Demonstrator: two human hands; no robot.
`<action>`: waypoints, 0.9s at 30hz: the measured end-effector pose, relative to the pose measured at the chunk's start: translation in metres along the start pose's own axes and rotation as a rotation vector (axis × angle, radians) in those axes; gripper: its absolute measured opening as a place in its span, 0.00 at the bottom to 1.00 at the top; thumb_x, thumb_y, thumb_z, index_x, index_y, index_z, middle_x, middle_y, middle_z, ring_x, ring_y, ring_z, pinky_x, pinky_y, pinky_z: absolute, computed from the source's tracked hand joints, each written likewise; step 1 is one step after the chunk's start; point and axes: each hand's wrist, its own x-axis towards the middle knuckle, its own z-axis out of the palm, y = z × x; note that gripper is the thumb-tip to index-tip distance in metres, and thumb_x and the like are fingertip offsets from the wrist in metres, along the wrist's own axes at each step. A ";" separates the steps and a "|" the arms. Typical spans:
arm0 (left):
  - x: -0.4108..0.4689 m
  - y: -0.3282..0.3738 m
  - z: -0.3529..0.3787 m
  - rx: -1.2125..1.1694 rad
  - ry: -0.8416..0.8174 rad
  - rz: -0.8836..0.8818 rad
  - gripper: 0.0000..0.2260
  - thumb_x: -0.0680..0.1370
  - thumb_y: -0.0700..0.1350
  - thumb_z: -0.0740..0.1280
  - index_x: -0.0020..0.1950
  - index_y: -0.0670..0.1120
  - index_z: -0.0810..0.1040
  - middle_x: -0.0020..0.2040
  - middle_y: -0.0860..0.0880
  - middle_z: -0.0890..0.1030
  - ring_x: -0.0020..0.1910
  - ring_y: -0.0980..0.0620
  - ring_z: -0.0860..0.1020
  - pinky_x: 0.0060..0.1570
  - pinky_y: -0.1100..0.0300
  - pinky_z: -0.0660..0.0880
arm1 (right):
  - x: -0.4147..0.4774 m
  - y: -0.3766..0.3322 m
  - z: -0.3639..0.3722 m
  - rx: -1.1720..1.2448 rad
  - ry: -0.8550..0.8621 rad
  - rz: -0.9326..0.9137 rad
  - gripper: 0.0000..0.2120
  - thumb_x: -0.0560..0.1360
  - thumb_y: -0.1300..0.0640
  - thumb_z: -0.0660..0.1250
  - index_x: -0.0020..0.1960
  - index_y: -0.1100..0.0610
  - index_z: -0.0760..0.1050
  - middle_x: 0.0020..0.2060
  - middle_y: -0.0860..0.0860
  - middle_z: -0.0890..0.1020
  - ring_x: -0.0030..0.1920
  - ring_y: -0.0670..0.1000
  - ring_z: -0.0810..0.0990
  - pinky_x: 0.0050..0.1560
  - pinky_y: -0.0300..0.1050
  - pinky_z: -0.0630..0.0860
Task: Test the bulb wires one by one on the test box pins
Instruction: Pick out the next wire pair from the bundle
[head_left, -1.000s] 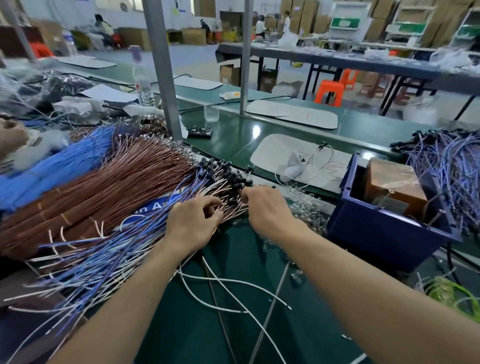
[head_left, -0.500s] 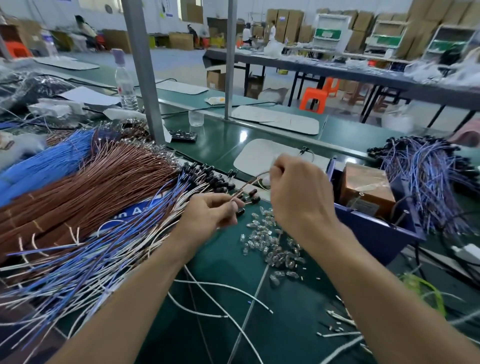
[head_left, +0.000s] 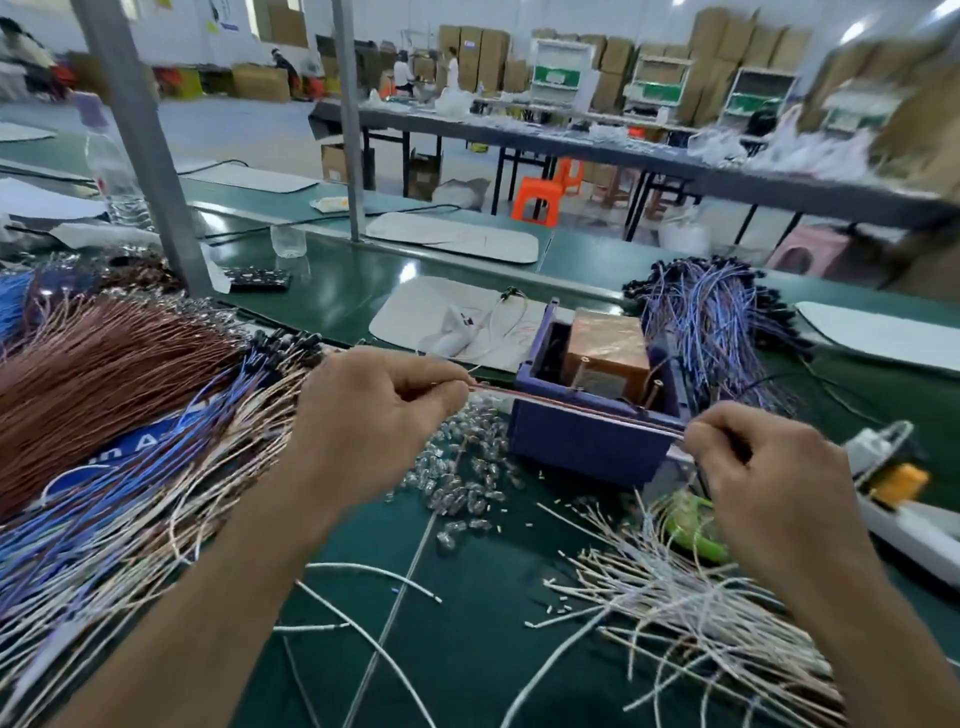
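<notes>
A thin pair of bulb wires (head_left: 571, 405) is stretched taut between my hands, just in front of the blue test box (head_left: 587, 441). My left hand (head_left: 374, 410) pinches the wires' left end beside the big wire heap. My right hand (head_left: 763, 467) pinches the right end at the box's near right corner. Inside the box sits a copper-brown block (head_left: 605, 345), with upright metal pins (head_left: 652, 395) in front of it. The bulb itself is hidden in my fingers.
A large heap of brown, blue and white wires (head_left: 130, 415) fills the left. Loose clear bulbs (head_left: 462, 473) lie in front of the box. White wire offcuts (head_left: 691, 608) spread at the lower right. Blue wires with black caps (head_left: 717, 322) pile behind the box.
My right hand pulled a wire pair out of the left heap and swept right to the box's near corner. My left hand followed, holding the other end. The view turned right.
</notes>
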 end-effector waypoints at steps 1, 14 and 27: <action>-0.005 0.013 0.009 0.082 0.043 0.095 0.07 0.73 0.56 0.73 0.49 0.64 0.87 0.38 0.63 0.86 0.36 0.65 0.82 0.40 0.62 0.80 | -0.005 0.008 -0.005 -0.009 -0.013 0.024 0.11 0.80 0.54 0.68 0.38 0.50 0.78 0.25 0.44 0.77 0.27 0.44 0.75 0.29 0.40 0.66; -0.046 0.048 0.148 -0.132 -0.006 0.443 0.08 0.78 0.50 0.70 0.49 0.51 0.88 0.43 0.59 0.87 0.40 0.62 0.83 0.38 0.62 0.78 | -0.030 0.028 -0.025 -0.070 -0.035 0.017 0.11 0.76 0.60 0.71 0.49 0.44 0.84 0.43 0.35 0.80 0.42 0.36 0.78 0.50 0.35 0.71; -0.042 0.004 0.151 0.221 -0.026 0.446 0.07 0.79 0.54 0.69 0.47 0.55 0.86 0.38 0.58 0.85 0.36 0.58 0.81 0.39 0.62 0.72 | -0.041 0.057 0.065 0.631 -0.188 0.142 0.16 0.79 0.62 0.69 0.49 0.41 0.85 0.37 0.45 0.86 0.37 0.41 0.81 0.39 0.33 0.75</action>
